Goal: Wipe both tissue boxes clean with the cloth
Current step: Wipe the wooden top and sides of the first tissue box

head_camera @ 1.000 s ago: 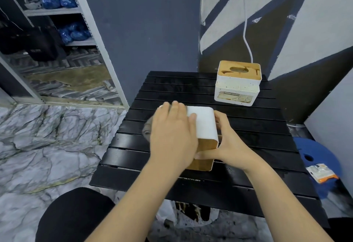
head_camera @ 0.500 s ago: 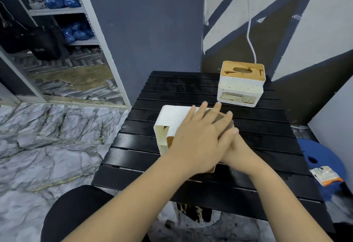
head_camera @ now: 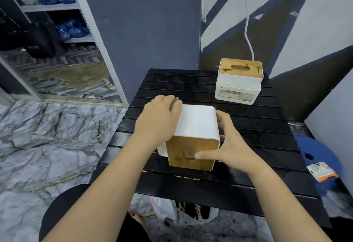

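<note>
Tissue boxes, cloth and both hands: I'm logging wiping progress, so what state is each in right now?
Near tissue box: lying on its side on the black slatted table, wooden face toward the camera.
Far tissue box: upright at the table's back right, untouched.
Cloth: grey, mostly hidden under the left hand.
Left hand: presses the cloth on the near box's left side.
Right hand: grips the near box, steadying it.

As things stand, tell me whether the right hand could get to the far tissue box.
Probably yes. The right hand steadies the near tissue box, but only bare black slatted table lies between it and the far tissue box; it would have to let go first.
</note>
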A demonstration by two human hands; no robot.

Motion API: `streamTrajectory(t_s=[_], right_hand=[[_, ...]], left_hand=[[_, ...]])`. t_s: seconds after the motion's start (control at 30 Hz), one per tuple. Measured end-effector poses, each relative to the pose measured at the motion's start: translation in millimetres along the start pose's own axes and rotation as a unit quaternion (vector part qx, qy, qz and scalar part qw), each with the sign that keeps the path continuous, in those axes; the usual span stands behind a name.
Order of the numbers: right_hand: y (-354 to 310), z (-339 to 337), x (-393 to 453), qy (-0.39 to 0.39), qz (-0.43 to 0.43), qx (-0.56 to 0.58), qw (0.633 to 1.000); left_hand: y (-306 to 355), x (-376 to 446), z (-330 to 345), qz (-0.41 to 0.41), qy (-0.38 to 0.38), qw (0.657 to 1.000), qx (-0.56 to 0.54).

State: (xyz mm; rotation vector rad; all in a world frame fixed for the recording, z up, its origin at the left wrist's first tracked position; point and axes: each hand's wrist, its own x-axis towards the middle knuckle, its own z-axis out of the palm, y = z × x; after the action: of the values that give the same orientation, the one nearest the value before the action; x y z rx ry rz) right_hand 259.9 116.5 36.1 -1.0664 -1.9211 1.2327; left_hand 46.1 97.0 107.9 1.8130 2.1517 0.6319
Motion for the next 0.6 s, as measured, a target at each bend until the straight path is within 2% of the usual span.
streamTrajectory(t_s=[0.13,0.2,0.23,0.27,0.33,0.37,0.4,0.43,0.47,0.53,0.6], right_hand=[[-3.5,-0.3,0.1,-0.006,0.010,-0.009,1.000],[-5.7,-0.9,-0.2,-0.010,0.017,-0.010,1.000],[-7.3,-1.2,-0.5,-0.011,0.018,-0.011,1.000],[-9.1,-1.7,-0.9,-0.014,0.020,-0.011,1.000],[-10.6,-3.0,-2.3,-0.020,0.023,-0.009,0.999],[-11.0,-3.6,-3.3,-0.021,0.027,-0.008,0.999],[-12.3,-4.3,-4.2,-0.020,0.031,-0.006,0.999],[-14.6,-4.5,-4.6,-0.018,0.034,-0.003,0.999],[-17.6,-4.1,-4.3,-0.016,0.034,0.000,0.999],[-23.0,-2.0,-1.8,-0.019,0.030,0.007,0.999],[-25.0,1.7,0.8,-0.004,0.019,0.013,1.000]], left_hand=[[-8.3,0.3,-0.1,-0.041,0.042,0.989,-0.133],[-14.5,2.3,-0.1,-0.099,0.076,0.967,-0.220],[-18.7,1.8,-0.7,-0.150,0.090,0.945,-0.275],[-23.8,1.5,-1.5,-0.214,0.100,0.910,-0.340],[-33.7,-0.6,-7.6,-0.320,0.081,0.802,-0.498],[-38.3,-1.3,-10.8,-0.331,0.079,0.749,-0.569],[-42.4,-1.0,-13.1,-0.318,0.093,0.713,-0.618],[-42.6,-1.1,-16.5,-0.290,0.115,0.710,-0.631],[-39.1,-1.4,-19.3,-0.252,0.139,0.737,-0.612],[-18.9,-11.8,-26.4,-0.128,0.169,0.834,-0.510],[2.9,-30.7,-25.3,0.034,0.107,0.929,-0.352]])
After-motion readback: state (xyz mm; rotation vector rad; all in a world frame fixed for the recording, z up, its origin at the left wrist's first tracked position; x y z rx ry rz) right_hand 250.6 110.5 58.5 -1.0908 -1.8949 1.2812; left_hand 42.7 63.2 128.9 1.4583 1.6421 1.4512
